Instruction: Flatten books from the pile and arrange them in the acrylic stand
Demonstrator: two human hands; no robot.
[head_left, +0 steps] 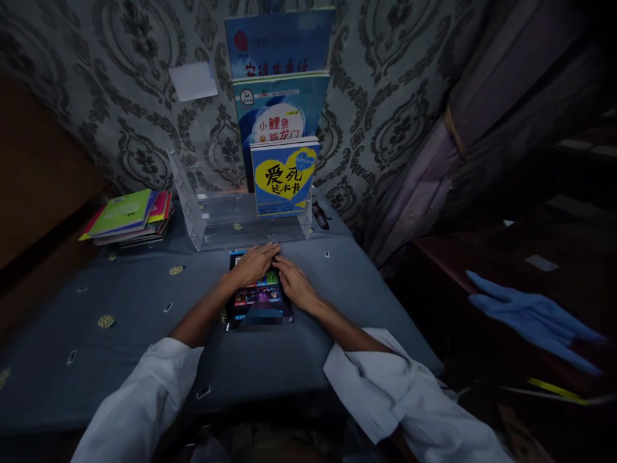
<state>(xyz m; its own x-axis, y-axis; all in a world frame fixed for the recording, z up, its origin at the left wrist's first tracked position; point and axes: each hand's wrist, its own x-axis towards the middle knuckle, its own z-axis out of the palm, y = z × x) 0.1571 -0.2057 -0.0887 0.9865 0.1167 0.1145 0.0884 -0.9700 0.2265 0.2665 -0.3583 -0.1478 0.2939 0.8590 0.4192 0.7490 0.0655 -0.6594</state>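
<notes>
A dark book with rows of small colourful pictures and a blue strip along its top lies flat on the table. My left hand rests across its upper part, fingers stretched toward the top right corner. At the book's upper right edge lies my right hand, fingers extended and slightly bent, their tips close to my left fingertips. Both hands cover the top right corner, so it is hidden. Just beyond them stands a clear acrylic book rack, holding a blue book with a yellow heart at its right end.
A teal book and a taller blue book stand behind the heart book. Stacked books lie at the left. Dark glasses lie right of the rack. A blue glove rests on a dark red surface at the right.
</notes>
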